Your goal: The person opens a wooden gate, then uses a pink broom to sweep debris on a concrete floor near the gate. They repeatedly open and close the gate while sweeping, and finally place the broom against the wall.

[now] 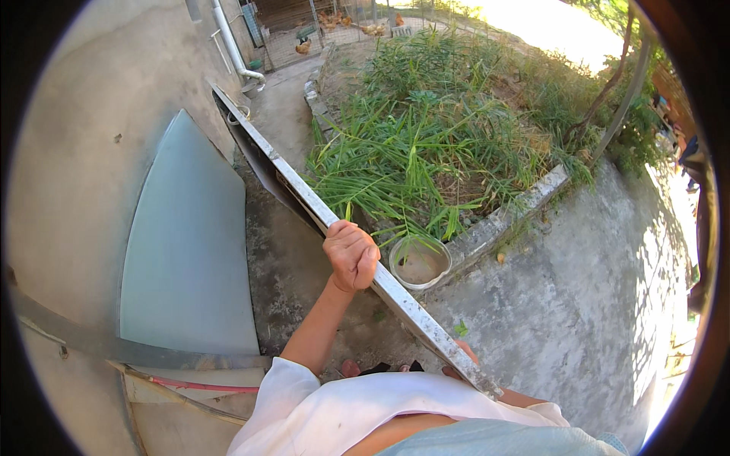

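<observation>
A long flat panel [419, 316] with a pale, speckled edge stands nearly edge-on to me. It runs slantwise from the wall side at the far left to my body. My left hand [351, 256] is closed over its top edge near the middle. At the near end, fingers of my right hand [467, 350] show on the panel's right side, and a bit of the same hand shows on its left. The panel hides the rest of that hand. A pale blue smooth sheet [188, 245] leans against the plastered wall [85, 171] on the left.
A round plastic tub [393, 268] stands at the corner of a low concrete border [513, 208] around leafy plants [410, 142]. A red-banded pole [199, 386] lies low on the left. Beyond are a white drainpipe [228, 40], wire fence [285, 48] and several chickens [303, 47].
</observation>
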Demonstrator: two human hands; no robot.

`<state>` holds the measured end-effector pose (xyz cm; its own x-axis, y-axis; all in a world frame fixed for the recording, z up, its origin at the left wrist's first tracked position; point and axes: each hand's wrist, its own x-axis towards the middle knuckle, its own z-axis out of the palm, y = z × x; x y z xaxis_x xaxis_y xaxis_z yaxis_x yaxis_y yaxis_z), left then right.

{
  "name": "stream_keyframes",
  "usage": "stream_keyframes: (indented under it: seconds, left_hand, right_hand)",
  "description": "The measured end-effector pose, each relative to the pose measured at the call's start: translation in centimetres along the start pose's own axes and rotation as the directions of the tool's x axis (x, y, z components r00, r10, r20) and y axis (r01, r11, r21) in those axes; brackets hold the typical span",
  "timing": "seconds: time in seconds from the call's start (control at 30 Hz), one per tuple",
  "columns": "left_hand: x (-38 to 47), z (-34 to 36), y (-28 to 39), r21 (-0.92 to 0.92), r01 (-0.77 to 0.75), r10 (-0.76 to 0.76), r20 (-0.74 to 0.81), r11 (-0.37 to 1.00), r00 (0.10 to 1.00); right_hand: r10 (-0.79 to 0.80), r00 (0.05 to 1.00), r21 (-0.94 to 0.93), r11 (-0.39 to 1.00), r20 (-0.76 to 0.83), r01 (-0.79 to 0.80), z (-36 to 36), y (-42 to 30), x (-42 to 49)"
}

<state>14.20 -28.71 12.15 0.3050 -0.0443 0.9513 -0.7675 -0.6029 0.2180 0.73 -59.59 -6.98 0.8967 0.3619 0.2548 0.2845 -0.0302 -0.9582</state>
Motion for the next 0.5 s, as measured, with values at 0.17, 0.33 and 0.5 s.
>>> stream_keyframes:
  seconds: [0.17,0.33,0.5]
  left_hand:
    - [0.3,0.3,0.3,0.012,0.059,-0.059,0.001,0.998,0.998]
    - [0.3,0.5,1.0,0.022,0.107,-0.108,0.038,0.994,0.993]
    - [0.3,-0.2,0.1,-0.018,0.068,-0.067,0.028,0.998,0.997]
  right_hand:
    - [-0.020,1.000,-0.205,0.978,0.019,0.024,-0.2,-1.5,-0.2]
    - [-0.145,0.988,-0.323,0.934,0.049,0.153,0.0,0.3,-0.4]
    - [-0.081,0.996,-0.221,0.972,0.025,0.085,1.1,3.0,-1.4]
